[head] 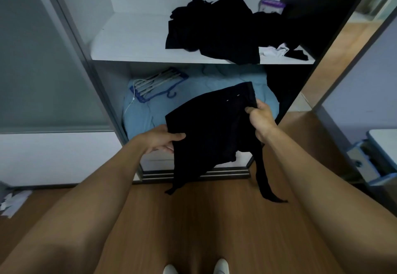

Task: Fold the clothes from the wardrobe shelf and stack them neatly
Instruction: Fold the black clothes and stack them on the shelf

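Both hands hold a black garment (211, 127) in front of the open wardrobe: the left hand (160, 139) grips its lower-left edge, the right hand (261, 116) pinches its upper-right corner (two ends dangle). More dark clothes (217, 29) lie heaped on the shelf (133, 44) above.

left fingers (167, 148) partly behind garment (210, 127) (thumb (177, 135) shows), shoes (221, 266) cropped

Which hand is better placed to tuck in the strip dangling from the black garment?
Probably the right hand: the strip hangs directly below it; the left hand grips the black garment farther off.
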Available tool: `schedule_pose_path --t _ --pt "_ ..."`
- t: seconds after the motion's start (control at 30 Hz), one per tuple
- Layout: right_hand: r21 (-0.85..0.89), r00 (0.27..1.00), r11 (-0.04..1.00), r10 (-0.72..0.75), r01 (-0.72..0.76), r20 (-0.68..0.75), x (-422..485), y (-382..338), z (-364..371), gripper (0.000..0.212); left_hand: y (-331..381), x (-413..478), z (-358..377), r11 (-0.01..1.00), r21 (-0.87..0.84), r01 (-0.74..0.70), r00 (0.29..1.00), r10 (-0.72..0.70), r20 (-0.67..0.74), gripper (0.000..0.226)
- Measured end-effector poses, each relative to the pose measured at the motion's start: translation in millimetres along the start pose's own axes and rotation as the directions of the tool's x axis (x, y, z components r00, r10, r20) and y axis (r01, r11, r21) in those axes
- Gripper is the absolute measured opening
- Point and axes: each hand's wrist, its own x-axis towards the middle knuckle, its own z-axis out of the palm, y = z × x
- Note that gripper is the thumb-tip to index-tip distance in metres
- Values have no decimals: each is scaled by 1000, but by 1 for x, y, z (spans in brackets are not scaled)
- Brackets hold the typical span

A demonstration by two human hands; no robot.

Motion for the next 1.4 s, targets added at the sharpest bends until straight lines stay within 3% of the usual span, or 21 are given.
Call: schedule_pose_path --t 0.1,0.2,0.37,0.5,0.63,0.73,0.87,0.97,1.07,1.1,1.17,1.23,1.27,1.3,1.33,1.4 --pt "-103 994 991 -75 84 82 -3 -6 1 38 11 7 21 983 -158 -97 993 85 -86 24" --pt "-88 982 992 -72 88 173 -13 -2 10 26 32 15 38 951 -214 -223 970 194 -147 21" --pt "44 961 999 -34 23 274 -33 5 40 28 64 19 69 916 -197 -349 932 318 -174 28" --pt "164 953 980 57 -109 297 -38 -4 47 29 71 10 73 900 -65 -431 889 411 -200 38" --pt "191 928 955 150 -225 342 -37 -14 47 30 71 -1 71 843 181 -507 833 533 -151 25" --pt "100 922 975 152 -200 356 -35 -20 50 34 73 -6 67 815 261 -517 813 563 -146 20" --pt "28 904 981 164 -190 395 -35 -20 60 46 73 -10 60 845 279 -457 859 500 -109 18" --pt "25 895 988 128 -153 428 -32 -21 63 62 69 -16 55 856 205 -475 873 487 -13 30" --pt "115 948 992 4 -43 318 -29 -19 64 29 70 -18 50 832 170 -528 848 526 65 55" --pt "147 957 989 -15 -28 288 -29 -19 64 21 71 -17 51 832 149 -534 843 537 23 55" --pt "191 952 982 -55 -4 302 -26 -19 60 21 71 -15 47 830 64 -555 801 553 -230 35" --pt "217 927 976 -87 6 364 -25 -24 54 24 67 -6 33 831 -8 -557 682 451 -575 12" --pt "233 917 972 -98 5 387 -23 -28 50 24 65 -3 24 838 -42 -544 635 378 -674 25" --pt "254 908 967 -108 2 404 -22 -32 46 22 63 -1 14 845 -94 -527 647 327 -689 45" --pt "269 901 963 -117 0 418 -21 -35 43 19 62 1 6 845 -174 -506 706 290 -646 63" --pt "285 886 958 -135 4 444 -18 -42 38 16 57 7 -6 818 -348 -458 846 281 -454 81"
